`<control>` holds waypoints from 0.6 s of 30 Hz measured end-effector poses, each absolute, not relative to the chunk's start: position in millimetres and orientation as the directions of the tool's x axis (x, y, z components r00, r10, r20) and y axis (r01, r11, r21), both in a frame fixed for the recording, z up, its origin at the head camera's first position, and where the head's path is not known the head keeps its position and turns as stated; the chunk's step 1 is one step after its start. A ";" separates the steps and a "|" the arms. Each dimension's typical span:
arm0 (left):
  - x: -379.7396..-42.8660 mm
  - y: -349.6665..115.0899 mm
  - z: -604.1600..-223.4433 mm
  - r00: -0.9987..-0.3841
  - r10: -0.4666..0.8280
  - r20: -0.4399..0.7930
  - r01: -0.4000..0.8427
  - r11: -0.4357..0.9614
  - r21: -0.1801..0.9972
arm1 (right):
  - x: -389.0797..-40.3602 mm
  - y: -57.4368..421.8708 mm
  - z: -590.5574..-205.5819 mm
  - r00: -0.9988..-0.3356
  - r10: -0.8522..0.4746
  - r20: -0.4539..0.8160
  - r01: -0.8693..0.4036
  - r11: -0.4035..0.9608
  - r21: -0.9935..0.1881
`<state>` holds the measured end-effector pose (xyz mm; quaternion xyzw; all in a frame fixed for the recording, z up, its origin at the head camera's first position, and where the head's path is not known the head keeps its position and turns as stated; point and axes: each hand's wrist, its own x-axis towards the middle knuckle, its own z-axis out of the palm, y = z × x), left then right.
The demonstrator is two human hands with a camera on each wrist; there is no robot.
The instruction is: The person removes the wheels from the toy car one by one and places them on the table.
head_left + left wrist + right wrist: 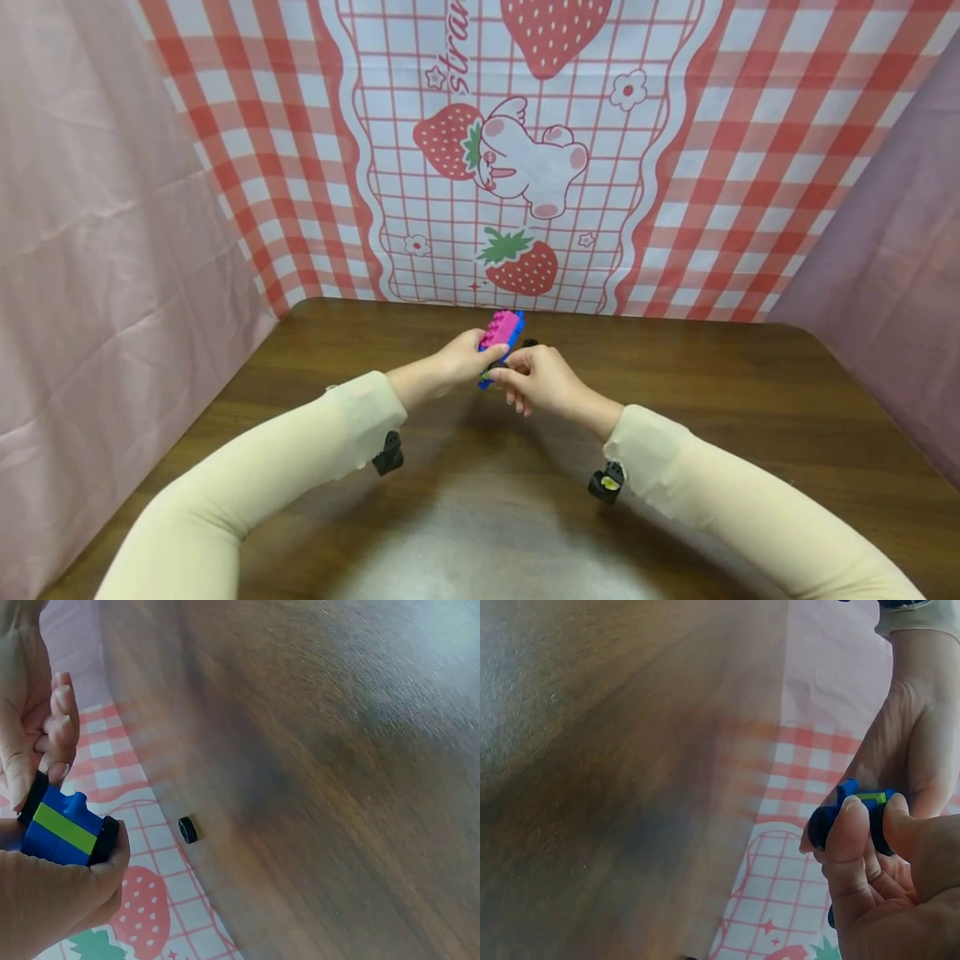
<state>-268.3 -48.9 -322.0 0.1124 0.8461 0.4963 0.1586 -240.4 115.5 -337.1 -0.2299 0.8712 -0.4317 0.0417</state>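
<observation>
Two hands meet over the table (480, 508) in the head view, above its far middle, toward twelve o'clock. I see the left hand (467, 357) come in from eight o'clock, its grip clamped round a pink-and-blue brick toy (498, 330); the right hand (543, 379), at the toy's four o'clock, pinches its lower end. Just past the right hand, at its twelve, sits a loose wheel (531, 342). Beyond hangs a strawberry-print cloth (630, 192).

From the left wrist, the brick toy sits toward eight, a green stripe between its two black wheels; the right thumb touches the upper wheel (33, 799). The loose wheel lies at the toy's three o'clock.

From the right wrist, the right grip is together on one of the toy's wheels, with the left hand behind, its arm reaching down from one o'clock.
</observation>
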 end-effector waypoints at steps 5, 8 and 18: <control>-268.4 -50.6 -325.1 -0.932 0.323 -0.166 0.013 0.486 0.874 | -240.6 110.4 -343.0 -0.892 -0.423 0.160 -0.379 0.509 -0.772; -267.7 -52.1 -324.4 -0.931 0.322 -0.171 0.006 0.483 0.875 | -241.3 110.1 -344.8 -0.894 -0.421 0.155 -0.363 0.477 -0.800; -270.8 -53.7 -318.8 -0.933 0.328 -0.148 0.023 0.466 0.884 | -248.0 112.8 -327.4 -0.954 -0.291 0.065 -0.108 0.136 -0.985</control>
